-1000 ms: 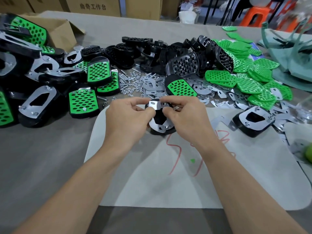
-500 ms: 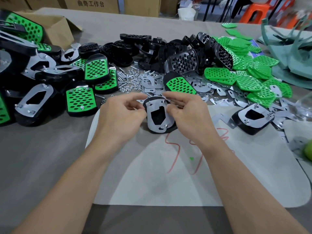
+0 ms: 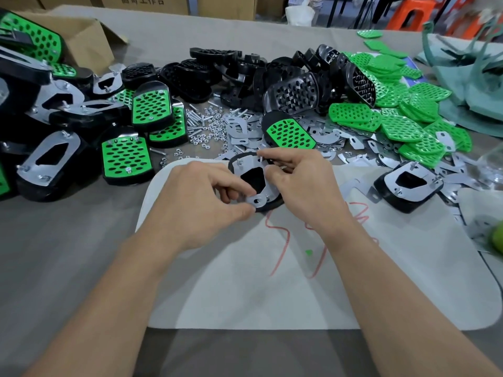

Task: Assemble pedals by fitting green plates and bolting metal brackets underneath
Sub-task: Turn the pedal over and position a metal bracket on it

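Observation:
A black pedal [image 3: 273, 204] lies upside down on the white mat [image 3: 299, 281], with a metal bracket [image 3: 249, 165] on its underside. My left hand [image 3: 201, 202] pinches the bracket's near end between thumb and fingers. My right hand [image 3: 304, 183] holds the pedal's right side, its fingers curled over the bracket's far edge by a bolt [image 3: 260, 158]. A pedal with a green plate [image 3: 290, 133] lies just behind. Loose green plates [image 3: 402, 115] are piled at the right, loose brackets [image 3: 239, 134] and nuts and bolts [image 3: 202, 126] in the middle.
Finished pedals [image 3: 125, 156] are heaped at the left beside a cardboard box [image 3: 89, 42]. Bare black pedal bodies [image 3: 245, 74] are piled at the back. Another upturned pedal with a bracket [image 3: 408, 186] lies on the right. A green fruit [image 3: 498, 238] shows at the right edge.
My left hand slid down from the bracket's far end to its near end. The right hand stayed at the pedal's right side. The camera tilted slightly.

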`<state>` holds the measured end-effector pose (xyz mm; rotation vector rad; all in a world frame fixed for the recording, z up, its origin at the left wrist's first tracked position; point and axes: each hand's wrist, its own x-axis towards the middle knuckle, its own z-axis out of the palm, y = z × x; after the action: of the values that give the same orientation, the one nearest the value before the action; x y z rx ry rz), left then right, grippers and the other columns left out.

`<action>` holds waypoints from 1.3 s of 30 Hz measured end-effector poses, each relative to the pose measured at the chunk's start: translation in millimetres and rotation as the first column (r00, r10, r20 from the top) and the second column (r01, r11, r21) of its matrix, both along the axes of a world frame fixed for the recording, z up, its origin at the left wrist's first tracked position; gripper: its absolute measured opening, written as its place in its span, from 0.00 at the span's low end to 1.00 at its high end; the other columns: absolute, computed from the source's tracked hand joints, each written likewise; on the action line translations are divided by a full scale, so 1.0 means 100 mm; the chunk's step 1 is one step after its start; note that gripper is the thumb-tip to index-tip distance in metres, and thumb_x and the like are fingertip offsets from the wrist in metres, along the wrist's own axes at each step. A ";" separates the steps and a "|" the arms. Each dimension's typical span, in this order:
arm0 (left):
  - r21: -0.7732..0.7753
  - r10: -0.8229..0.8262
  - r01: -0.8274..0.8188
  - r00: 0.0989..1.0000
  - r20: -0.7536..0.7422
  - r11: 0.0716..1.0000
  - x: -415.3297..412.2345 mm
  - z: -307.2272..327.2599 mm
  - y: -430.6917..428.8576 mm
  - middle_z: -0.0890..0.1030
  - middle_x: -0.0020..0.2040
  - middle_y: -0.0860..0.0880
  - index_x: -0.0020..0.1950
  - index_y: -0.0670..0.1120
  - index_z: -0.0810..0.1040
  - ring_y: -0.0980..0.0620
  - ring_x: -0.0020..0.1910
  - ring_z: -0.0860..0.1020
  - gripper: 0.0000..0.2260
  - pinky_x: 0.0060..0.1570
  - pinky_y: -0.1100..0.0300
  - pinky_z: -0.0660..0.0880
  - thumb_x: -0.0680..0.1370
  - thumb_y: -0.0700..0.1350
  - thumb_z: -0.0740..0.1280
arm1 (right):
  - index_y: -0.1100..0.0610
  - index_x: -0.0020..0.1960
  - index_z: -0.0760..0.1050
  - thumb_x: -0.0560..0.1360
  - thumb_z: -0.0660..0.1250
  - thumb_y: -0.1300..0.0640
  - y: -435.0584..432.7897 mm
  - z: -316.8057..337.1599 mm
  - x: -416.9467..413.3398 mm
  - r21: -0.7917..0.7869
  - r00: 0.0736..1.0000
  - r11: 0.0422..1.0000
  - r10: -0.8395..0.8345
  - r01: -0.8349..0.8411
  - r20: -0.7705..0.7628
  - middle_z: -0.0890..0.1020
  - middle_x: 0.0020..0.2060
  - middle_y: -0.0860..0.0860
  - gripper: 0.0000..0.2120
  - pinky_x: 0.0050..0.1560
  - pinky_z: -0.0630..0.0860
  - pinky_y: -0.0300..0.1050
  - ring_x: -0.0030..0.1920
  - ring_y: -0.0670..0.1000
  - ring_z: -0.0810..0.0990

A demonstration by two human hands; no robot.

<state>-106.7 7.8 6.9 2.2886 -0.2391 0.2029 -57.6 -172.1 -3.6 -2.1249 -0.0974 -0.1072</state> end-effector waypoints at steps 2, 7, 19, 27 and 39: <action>-0.019 0.000 0.000 1.000 0.015 1.000 0.00 -0.01 -0.01 0.82 0.37 0.59 0.41 0.62 0.87 0.59 0.33 0.77 0.10 0.35 0.72 0.68 0.66 0.47 0.81 | 0.45 0.56 0.86 0.73 0.68 0.59 0.00 -0.01 0.00 0.004 1.000 1.000 0.001 -0.001 -0.003 0.87 0.47 0.42 0.16 0.55 0.80 0.44 0.47 0.43 0.84; -0.056 -0.002 0.004 0.999 0.046 0.998 0.00 -0.05 -0.08 0.82 0.38 0.59 0.43 0.61 0.88 0.57 0.34 0.78 0.07 0.34 0.69 0.70 0.67 0.51 0.78 | 0.45 0.56 0.86 0.74 0.68 0.59 -0.01 -0.01 0.00 0.008 1.000 1.000 0.001 -0.001 -0.006 0.87 0.44 0.41 0.16 0.50 0.80 0.40 0.42 0.41 0.83; -0.023 0.036 -0.033 0.989 0.143 0.999 0.01 -0.16 -0.25 0.77 0.34 0.52 0.43 0.54 0.87 0.55 0.35 0.74 0.05 0.35 0.59 0.69 0.69 0.53 0.76 | 0.46 0.56 0.86 0.75 0.68 0.60 0.03 -0.03 -0.01 0.024 0.999 1.000 -0.009 0.009 0.031 0.87 0.50 0.40 0.15 0.49 0.75 0.28 0.48 0.37 0.82; -0.415 0.224 -0.198 0.975 0.013 0.888 0.17 -0.07 0.04 0.81 0.42 0.60 0.51 0.62 0.86 0.62 0.40 0.75 0.17 0.41 0.71 0.69 0.65 0.47 0.79 | 0.49 0.65 0.82 0.76 0.68 0.61 -0.03 -0.09 0.03 0.192 0.999 0.981 0.039 -0.032 -0.036 0.84 0.59 0.41 0.19 0.68 0.74 0.40 0.60 0.33 0.79; -0.274 0.244 -0.247 0.969 -0.047 0.929 0.20 -0.19 -0.05 0.82 0.46 0.70 0.59 0.63 0.83 0.70 0.34 0.74 0.23 0.41 0.69 0.70 0.67 0.45 0.81 | 0.51 0.63 0.82 0.76 0.62 0.68 -0.04 -0.11 0.02 0.167 0.997 0.984 0.074 -0.068 -0.030 0.84 0.58 0.40 0.22 0.68 0.74 0.41 0.61 0.34 0.79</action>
<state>-87.1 3.0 -12.2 2.0331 0.0819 0.3299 -56.1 -176.3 -14.9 -1.9535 -0.1385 -0.0335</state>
